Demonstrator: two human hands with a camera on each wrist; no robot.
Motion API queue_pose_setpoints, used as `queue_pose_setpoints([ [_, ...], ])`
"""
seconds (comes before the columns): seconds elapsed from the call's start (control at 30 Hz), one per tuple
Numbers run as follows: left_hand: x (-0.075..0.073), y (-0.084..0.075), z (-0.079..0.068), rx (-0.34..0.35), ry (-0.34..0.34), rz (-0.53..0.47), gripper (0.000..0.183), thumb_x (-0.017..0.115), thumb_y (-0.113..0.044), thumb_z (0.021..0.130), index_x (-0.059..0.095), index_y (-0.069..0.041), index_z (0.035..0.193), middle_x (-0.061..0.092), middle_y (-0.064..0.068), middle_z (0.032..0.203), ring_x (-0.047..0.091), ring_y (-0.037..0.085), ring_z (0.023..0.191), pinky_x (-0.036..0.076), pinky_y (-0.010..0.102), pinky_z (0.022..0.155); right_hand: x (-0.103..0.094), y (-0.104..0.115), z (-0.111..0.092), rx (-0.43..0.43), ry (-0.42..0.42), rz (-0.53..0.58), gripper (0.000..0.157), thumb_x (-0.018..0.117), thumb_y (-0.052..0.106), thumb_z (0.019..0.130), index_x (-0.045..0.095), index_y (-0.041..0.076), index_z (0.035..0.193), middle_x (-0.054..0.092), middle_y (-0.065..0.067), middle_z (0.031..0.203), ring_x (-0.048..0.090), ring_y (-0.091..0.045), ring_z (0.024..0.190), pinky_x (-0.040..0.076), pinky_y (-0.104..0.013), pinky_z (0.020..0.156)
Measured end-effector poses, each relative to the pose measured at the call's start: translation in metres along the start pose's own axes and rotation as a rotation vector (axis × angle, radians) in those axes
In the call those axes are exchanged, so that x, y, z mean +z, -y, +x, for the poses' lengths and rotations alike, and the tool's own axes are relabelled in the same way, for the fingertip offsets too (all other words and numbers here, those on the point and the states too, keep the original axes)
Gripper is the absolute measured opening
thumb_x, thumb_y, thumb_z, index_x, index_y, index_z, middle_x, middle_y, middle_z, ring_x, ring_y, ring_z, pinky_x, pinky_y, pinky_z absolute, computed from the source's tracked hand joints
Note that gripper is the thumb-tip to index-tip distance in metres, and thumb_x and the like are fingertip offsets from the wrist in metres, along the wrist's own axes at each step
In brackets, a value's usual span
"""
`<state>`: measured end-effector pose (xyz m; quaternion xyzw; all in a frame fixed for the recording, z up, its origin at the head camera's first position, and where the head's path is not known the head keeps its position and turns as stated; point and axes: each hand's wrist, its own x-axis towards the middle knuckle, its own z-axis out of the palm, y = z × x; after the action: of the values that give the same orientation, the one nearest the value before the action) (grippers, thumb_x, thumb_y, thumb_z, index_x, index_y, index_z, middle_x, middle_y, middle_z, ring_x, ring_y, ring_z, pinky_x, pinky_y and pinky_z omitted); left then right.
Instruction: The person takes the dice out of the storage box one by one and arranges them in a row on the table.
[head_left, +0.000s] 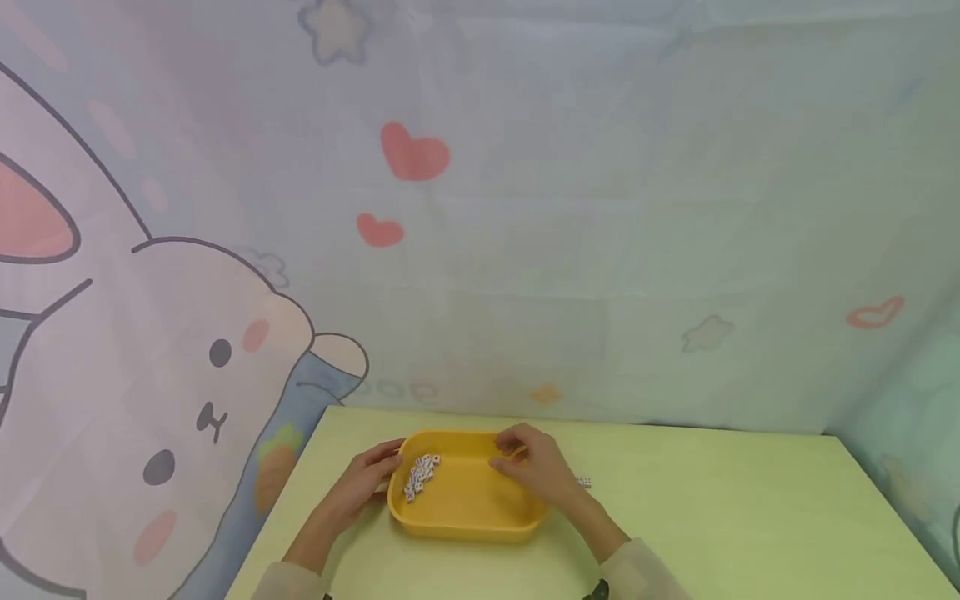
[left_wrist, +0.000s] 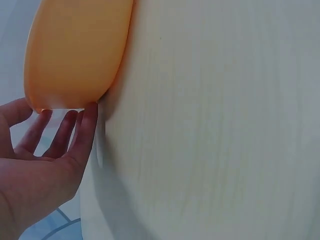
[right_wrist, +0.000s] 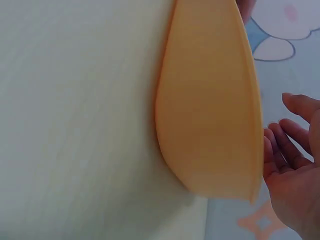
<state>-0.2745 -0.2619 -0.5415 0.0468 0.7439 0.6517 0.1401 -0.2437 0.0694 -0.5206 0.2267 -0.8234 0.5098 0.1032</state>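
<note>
A shallow yellow tray stands on the table, with several small white dice clustered at its left end. My left hand holds the tray's left end, thumb at the rim and fingers against the outer wall; the left wrist view shows those fingertips touching the wall. Over the tray's right end is my right hand, fingers loosely bent and thumb apart from them. Nothing shows between them. In the right wrist view, the right hand is partly behind the tray's rim.
A short row of white dice lies on the table just right of the tray, partly hidden by the right wrist. The pale yellow table extends to the right. Behind it hangs a printed cloth with a rabbit and hearts.
</note>
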Motion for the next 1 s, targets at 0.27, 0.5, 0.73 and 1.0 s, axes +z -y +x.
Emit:
queue_pose_setpoints([
  [0.27,0.003,0.007,0.001,-0.017,0.01,-0.015,0.048,0.055,-0.023,0.111,0.051,-0.003,0.155,0.056,0.022,0.151,0.058,0.037,0.13,0.059,0.047,0.093,0.03,-0.005,0.004,0.045,0.068,-0.025,0.03,0.081,0.016,0.095,0.071,-0.002,0.117,0.071,-0.018,0.112,0.067,-0.033,0.101,0.059,-0.031,0.083],
  [0.5,0.003,0.003,-0.001,-0.004,0.031,-0.02,0.048,0.055,-0.024,0.111,0.051,-0.006,0.155,0.055,0.021,0.152,0.058,0.036,0.131,0.059,0.046,0.094,0.042,-0.007,0.013,0.072,0.084,-0.089,0.033,0.079,0.018,0.097,0.071,-0.003,0.122,0.071,-0.016,0.117,0.066,-0.031,0.107,0.059,-0.041,0.09],
  [0.73,0.0,-0.002,0.0,0.001,0.049,-0.008,0.048,0.053,-0.025,0.112,0.048,-0.008,0.157,0.054,0.021,0.152,0.059,0.036,0.129,0.059,0.047,0.094,0.049,-0.01,0.024,0.078,0.068,-0.081,0.033,0.079,0.015,0.097,0.071,-0.004,0.122,0.071,-0.017,0.118,0.066,-0.032,0.11,0.058,-0.045,0.094],
  [1.0,-0.001,0.006,0.001,-0.012,0.048,-0.02,0.05,0.054,-0.029,0.113,0.047,-0.01,0.158,0.051,0.019,0.156,0.055,0.035,0.132,0.055,0.049,0.101,0.064,-0.015,0.032,0.072,0.092,-0.083,0.031,0.081,0.011,0.095,0.072,-0.006,0.12,0.072,-0.017,0.116,0.068,-0.033,0.109,0.057,-0.047,0.096],
])
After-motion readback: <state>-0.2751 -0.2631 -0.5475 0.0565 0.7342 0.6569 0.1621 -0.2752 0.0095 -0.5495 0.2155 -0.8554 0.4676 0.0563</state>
